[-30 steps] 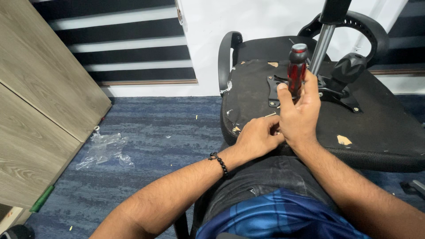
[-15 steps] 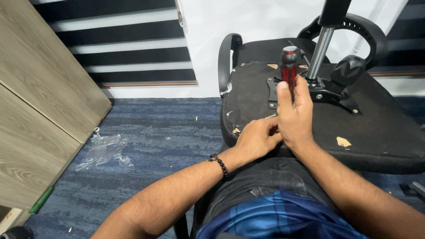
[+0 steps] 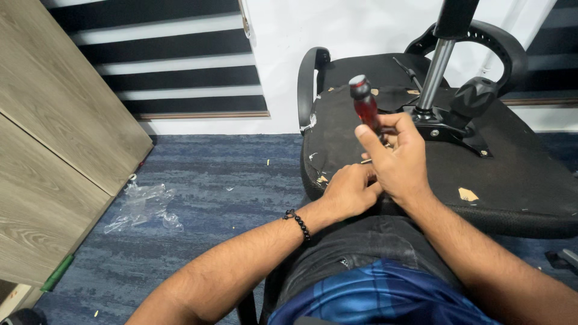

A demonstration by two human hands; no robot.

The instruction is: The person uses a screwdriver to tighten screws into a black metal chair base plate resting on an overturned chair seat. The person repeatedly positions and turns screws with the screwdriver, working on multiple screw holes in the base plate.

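Upturned office chair point(image 3: 512, 180) lies across the blue carpet, its seat underside facing up and the metal mounting plate point(image 3: 448, 129) near the far edge. Right hand point(image 3: 400, 159) grips a red-handled screwdriver point(image 3: 365, 108), tip down towards the near-left edge; left hand point(image 3: 349, 192) rests curled there, apparently steadying a small fastener. Driving seems under way; next, keeping the tip seated matters.

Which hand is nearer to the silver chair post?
Right. The right hand, holding the red screwdriver, is just left of the post, near its base. The left hand rests lower and farther left on the seat.
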